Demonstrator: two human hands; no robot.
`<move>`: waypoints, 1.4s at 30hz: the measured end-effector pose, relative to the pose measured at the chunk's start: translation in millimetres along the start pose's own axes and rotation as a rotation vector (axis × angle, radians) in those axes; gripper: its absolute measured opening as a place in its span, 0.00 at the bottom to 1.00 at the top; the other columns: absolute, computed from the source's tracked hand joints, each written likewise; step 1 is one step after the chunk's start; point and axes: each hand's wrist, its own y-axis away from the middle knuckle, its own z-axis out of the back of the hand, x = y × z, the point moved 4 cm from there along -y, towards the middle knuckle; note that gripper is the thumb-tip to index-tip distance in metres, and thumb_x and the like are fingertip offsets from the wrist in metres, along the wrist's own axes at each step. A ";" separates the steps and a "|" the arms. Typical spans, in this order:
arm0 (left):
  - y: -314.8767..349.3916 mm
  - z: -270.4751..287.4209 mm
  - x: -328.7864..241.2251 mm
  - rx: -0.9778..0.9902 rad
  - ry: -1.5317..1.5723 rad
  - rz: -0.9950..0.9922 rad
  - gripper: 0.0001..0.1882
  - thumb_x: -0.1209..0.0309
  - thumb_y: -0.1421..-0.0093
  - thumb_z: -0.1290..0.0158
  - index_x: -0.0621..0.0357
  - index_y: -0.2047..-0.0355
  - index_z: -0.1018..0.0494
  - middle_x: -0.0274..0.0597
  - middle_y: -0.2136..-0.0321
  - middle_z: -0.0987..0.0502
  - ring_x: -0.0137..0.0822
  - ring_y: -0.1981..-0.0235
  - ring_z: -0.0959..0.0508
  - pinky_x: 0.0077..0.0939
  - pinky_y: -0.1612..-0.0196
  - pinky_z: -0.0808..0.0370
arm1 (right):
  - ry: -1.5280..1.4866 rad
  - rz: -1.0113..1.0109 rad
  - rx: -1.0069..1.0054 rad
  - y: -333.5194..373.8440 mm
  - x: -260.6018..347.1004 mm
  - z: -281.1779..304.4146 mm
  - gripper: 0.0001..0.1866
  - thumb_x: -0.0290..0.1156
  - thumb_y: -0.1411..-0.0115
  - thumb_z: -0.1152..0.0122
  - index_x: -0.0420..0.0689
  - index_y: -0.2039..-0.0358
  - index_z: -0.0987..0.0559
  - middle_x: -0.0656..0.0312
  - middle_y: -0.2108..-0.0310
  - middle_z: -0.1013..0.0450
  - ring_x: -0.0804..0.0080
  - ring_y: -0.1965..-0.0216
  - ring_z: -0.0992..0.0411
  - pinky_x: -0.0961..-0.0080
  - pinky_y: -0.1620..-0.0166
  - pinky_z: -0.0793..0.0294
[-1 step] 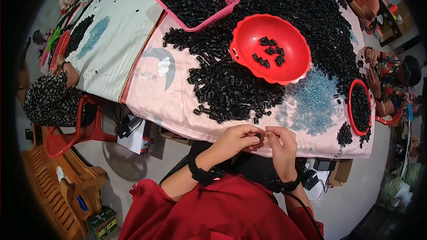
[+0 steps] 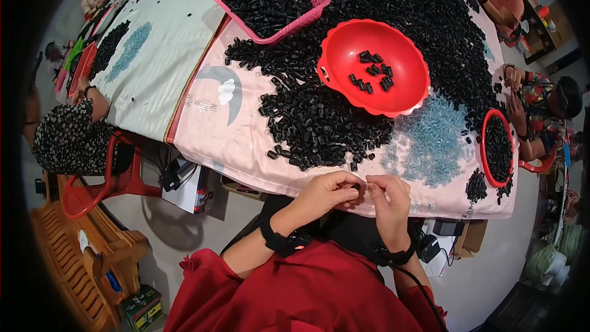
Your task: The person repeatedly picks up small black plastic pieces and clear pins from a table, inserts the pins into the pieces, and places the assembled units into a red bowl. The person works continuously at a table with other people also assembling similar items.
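Observation:
My left hand [image 2: 329, 193] pinches a small black plastic piece [image 2: 356, 187] between thumb and fingertips, just over the table's near edge. Close beside it, with the fingertips almost meeting, my right hand [image 2: 391, 200] is closed in a pinch; what it holds is too small to make out. Beyond my hands lies a loose heap of short black cylindrical pieces [image 2: 322, 126]. To its right spreads a pile of small clear bluish pieces [image 2: 433, 138]. A red scalloped bowl [image 2: 344, 55] holds several black pieces and stands behind both piles.
A pink basket [image 2: 319, 0] full of black pieces stands at the far left of the heap. A red-rimmed basket [image 2: 484, 147] lies at the right. Pink cloth [image 2: 215, 141] covers the table. Other people sit at both sides; a red chair [image 2: 92, 200] stands left.

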 end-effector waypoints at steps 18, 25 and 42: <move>-3.5 4.7 -0.6 0.047 0.179 -0.023 0.12 0.71 0.28 0.40 0.62 0.48 0.22 0.41 0.58 0.15 0.31 0.59 0.13 0.22 0.59 0.14 | 0.136 0.218 0.000 0.0 22.5 5.5 0.08 0.20 0.36 0.33 0.42 0.58 0.18 0.63 0.64 0.23 0.68 0.62 0.27 0.68 0.47 0.37; -2.2 3.8 0.3 0.018 0.168 0.027 0.13 0.71 0.28 0.41 0.63 0.48 0.24 0.43 0.57 0.15 0.33 0.56 0.13 0.24 0.57 0.13 | 0.133 0.225 0.017 -0.5 21.5 2.8 0.09 0.20 0.38 0.32 0.43 0.58 0.18 0.63 0.64 0.23 0.68 0.63 0.26 0.68 0.47 0.37; -3.0 3.4 2.5 -0.002 0.166 0.042 0.11 0.73 0.29 0.39 0.60 0.49 0.23 0.38 0.60 0.15 0.26 0.63 0.14 0.20 0.59 0.14 | 0.163 0.199 0.007 1.2 19.2 0.5 0.07 0.22 0.39 0.29 0.45 0.60 0.17 0.65 0.66 0.22 0.70 0.65 0.27 0.68 0.50 0.39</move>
